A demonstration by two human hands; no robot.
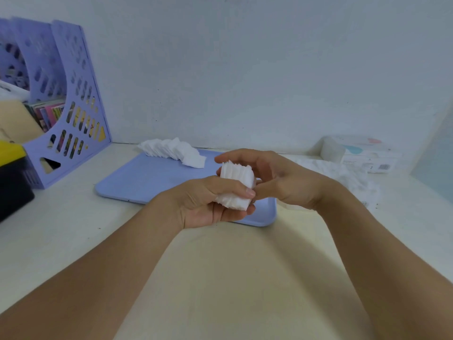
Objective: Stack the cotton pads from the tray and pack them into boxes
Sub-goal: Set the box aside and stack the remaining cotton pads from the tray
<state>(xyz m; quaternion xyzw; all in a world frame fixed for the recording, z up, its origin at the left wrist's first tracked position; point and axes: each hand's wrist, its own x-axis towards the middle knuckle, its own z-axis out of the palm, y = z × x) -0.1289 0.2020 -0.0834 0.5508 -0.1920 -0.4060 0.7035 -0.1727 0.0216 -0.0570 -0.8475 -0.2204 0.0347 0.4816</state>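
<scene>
A stack of white cotton pads (pixel 235 186) is held above the near right part of the lilac tray (pixel 147 177). My left hand (pixel 208 204) grips the stack from below, thumb across its front. My right hand (pixel 277 177) curls round the stack's far and right side. A fanned row of loose cotton pads (pixel 174 150) lies at the tray's far edge. A white box with blue and pink print (pixel 362 153) stands at the far right by the wall.
A lilac perforated file rack (pixel 73 106) with books stands at the far left. A black and yellow object (pixel 12 173) sits at the left edge. White crumpled plastic wrap (pixel 343 175) lies right of the tray. The wall runs close behind.
</scene>
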